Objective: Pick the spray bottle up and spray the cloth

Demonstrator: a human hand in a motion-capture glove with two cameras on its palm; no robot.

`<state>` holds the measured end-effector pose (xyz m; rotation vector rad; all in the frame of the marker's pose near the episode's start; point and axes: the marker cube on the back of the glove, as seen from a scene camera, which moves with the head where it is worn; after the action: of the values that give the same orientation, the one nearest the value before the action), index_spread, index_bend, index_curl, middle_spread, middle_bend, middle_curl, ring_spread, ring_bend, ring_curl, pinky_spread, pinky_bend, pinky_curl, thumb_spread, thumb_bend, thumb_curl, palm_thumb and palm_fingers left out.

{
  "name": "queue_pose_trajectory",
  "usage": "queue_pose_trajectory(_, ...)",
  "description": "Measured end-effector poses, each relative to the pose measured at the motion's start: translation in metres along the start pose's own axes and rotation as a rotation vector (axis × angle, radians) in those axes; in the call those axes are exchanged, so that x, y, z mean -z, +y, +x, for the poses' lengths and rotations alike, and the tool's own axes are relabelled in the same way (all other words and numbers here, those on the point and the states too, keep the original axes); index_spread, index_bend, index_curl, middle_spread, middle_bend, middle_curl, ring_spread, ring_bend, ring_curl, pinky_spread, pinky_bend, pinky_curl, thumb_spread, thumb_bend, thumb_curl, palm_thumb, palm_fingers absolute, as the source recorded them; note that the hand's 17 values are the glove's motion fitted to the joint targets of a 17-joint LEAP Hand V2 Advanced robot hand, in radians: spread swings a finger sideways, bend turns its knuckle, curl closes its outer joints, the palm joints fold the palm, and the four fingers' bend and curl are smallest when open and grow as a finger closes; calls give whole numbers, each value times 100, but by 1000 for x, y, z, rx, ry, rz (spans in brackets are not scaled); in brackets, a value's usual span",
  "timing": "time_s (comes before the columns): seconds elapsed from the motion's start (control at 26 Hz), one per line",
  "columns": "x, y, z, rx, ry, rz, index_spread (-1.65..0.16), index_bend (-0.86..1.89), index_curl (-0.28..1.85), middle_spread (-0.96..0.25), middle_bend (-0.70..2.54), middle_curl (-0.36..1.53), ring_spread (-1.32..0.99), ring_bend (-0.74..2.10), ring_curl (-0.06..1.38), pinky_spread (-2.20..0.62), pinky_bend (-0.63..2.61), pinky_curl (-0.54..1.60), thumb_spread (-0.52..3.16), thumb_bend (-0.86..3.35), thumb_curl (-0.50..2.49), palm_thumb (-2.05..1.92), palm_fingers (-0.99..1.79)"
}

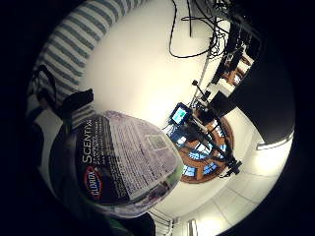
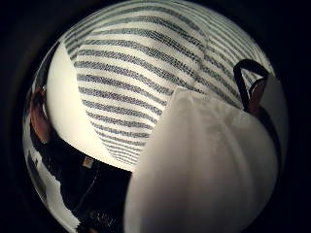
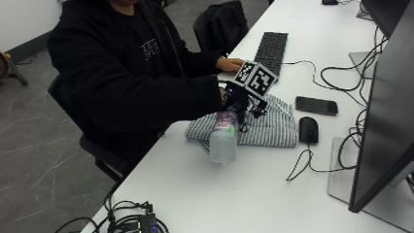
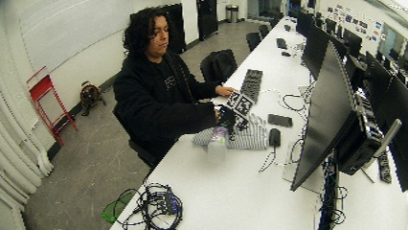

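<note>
A translucent white spray bottle (image 3: 223, 141) with a purple label stands upright at the near edge of the striped cloth (image 3: 268, 128), which lies bunched on the white table (image 3: 246, 194). My gloved right hand (image 3: 236, 99) grips the bottle's top from above. I cannot tell whether the bottle's base touches the table. In the little finger side palm view the bottle's label (image 1: 123, 162) is close, with the cloth (image 1: 83, 39) beyond it. In the thumb side palm view the white bottle (image 2: 204, 165) fills the foreground over the striped cloth (image 2: 141, 73).
A mouse (image 3: 308, 129) and a phone (image 3: 316, 105) lie just beyond the cloth. A keyboard (image 3: 271, 48) sits farther back, with the bare left hand (image 3: 230, 64) beside it. A large monitor (image 3: 382, 121) stands at the right. Cables (image 3: 129, 221) lie at the table's near corner.
</note>
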<state>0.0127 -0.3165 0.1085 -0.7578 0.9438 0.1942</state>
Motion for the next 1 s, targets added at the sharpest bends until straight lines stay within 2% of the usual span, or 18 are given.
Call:
queue_pose_trajectory(0.23, 23, 15, 2, 48, -96, 77, -30, 25, 55, -22, 56, 51, -21, 71, 47, -31, 41, 39, 23, -3, 77, 95, 137)
queue_pose_trajectory(0.58, 132, 49, 19, 249, -484, 534, -30, 25, 56, -22, 55, 51, -21, 71, 47, -31, 41, 39, 22, -3, 77, 94, 137)
queue_pose_trajectory(0.81, 191, 29, 9, 458, -881, 755, -30, 25, 56, -22, 55, 51, -21, 71, 47, -31, 42, 39, 23, -3, 78, 95, 137)
queue_pose_trajectory(1.0, 226, -4, -9, 527, -1161, 938, -31, 24, 57, -22, 55, 51, -20, 71, 47, -31, 42, 39, 23, -3, 78, 94, 137)
